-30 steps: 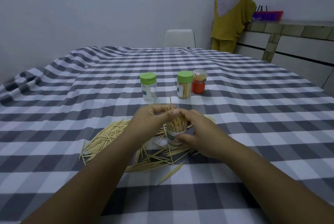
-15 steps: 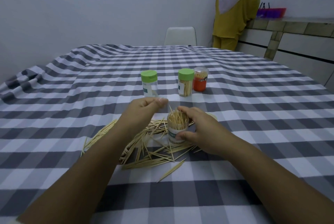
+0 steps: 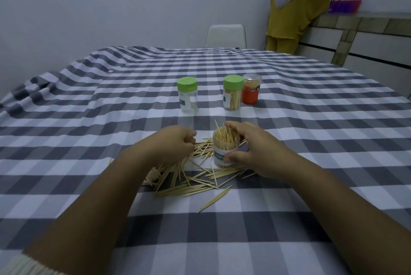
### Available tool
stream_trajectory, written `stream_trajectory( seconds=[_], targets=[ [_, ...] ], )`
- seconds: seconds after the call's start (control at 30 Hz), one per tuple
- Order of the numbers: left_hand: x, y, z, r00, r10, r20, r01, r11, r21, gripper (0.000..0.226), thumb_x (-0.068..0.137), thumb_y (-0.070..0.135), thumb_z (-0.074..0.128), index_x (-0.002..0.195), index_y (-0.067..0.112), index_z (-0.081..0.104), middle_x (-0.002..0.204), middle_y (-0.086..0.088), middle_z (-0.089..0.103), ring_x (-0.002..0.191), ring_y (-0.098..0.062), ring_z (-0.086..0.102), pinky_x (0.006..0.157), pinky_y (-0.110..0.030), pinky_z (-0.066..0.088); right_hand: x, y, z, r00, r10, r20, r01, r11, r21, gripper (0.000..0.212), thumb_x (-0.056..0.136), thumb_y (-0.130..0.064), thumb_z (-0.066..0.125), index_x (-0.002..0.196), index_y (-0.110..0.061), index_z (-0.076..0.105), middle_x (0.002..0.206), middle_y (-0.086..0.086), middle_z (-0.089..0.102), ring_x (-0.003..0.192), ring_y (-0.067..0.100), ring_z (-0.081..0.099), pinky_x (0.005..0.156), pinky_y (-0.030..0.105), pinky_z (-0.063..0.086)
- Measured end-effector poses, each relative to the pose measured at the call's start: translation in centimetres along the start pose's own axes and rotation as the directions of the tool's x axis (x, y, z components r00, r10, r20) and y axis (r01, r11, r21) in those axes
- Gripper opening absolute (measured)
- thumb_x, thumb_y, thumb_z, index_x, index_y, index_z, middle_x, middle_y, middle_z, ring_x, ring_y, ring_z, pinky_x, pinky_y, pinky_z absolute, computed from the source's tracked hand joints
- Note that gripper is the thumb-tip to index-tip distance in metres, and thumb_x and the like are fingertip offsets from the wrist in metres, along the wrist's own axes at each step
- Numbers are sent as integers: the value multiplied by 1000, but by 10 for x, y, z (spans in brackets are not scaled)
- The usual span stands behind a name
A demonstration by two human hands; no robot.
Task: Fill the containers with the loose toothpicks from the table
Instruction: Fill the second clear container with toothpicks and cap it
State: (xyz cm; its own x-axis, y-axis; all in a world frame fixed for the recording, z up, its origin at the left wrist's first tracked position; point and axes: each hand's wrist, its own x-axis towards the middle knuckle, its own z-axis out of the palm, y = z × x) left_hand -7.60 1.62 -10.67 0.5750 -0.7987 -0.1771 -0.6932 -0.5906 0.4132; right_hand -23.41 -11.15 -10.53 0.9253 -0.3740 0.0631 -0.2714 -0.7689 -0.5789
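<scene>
checked tablecloth (image 3: 311,132) | white chair (image 3: 225,35) | right hand (image 3: 255,148) grips open container (image 3: 223,152) | left hand (image 3: 173,141) curled, contents unclear

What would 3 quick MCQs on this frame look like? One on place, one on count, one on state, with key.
1. Where do the loose toothpicks lie?
A) left of and in front of the open container
B) behind the capped jars
C) on the chair

2. How many containers have green caps?
A) one
B) two
C) four

3. What is the right hand doing?
A) resting flat on the tablecloth
B) gripping the open container
C) lifting a cap

Key: 1 A, the pile spreads by the left hand; 2 B, left jar and middle jar; 3 B, thumb and fingers wrap it.
</scene>
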Motion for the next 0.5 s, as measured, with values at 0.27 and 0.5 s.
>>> stream_trajectory(
  seconds=[0.27,0.5],
  targets=[
    [4,12,16,990,57,-130,-3,923,384,69,86,61,50,142,22,39,135,2,54,125,-18,47,108,-39,29,-1,-1,1,1000,-10,-13,10,1000,-12,77,83,-29,68,146,-28,23,141,-7,37,123,8,40,91,17,34],
    [8,16,15,982,127,-136,-23,808,589,28,94,19,49,120,22,59,106,-2,64,102,-23,57,95,-33,34,-1,-2,1,1000,-8,-11,8,1000,-25,78,83,-30,68,147,-28,23,142,-7,37,124,8,39,89,16,34]
  ],
)
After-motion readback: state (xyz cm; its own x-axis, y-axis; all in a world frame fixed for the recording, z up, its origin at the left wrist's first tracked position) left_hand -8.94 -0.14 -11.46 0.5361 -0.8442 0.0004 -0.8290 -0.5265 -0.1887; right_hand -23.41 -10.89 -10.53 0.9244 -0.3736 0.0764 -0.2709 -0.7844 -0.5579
